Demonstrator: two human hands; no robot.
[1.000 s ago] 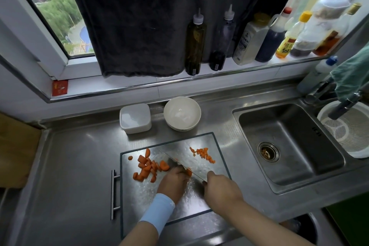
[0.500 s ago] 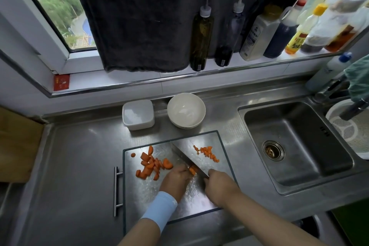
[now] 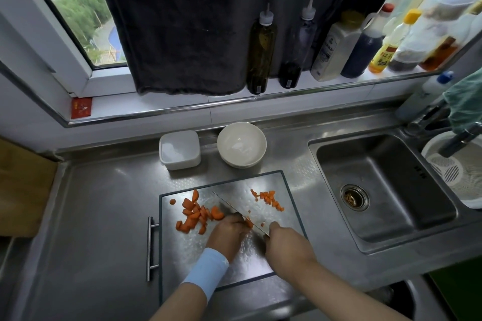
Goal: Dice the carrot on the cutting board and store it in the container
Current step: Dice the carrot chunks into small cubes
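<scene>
A steel cutting board (image 3: 284,190) lies on the counter. Coarse carrot chunks (image 3: 196,212) are piled on its left part, and small carrot dice (image 3: 268,197) lie at its back right. My left hand (image 3: 227,233) presses a carrot piece (image 3: 249,223) against the board, fingers curled. My right hand (image 3: 285,243) grips the handle of a cleaver (image 3: 236,210), whose blade rests edge-down beside my left fingers. A white square container (image 3: 180,150) stands behind the board, with its inside hard to see.
A white bowl (image 3: 241,144) sits beside the container. The sink (image 3: 383,190) is to the right, with a white colander (image 3: 455,168) under the tap. Several bottles (image 3: 262,49) line the windowsill. A bar handle (image 3: 149,249) sticks out at the board's left.
The camera view has shifted slightly. The cleaver has kept chopping the piece under my left hand, and both hands stay near the board's front centre.
</scene>
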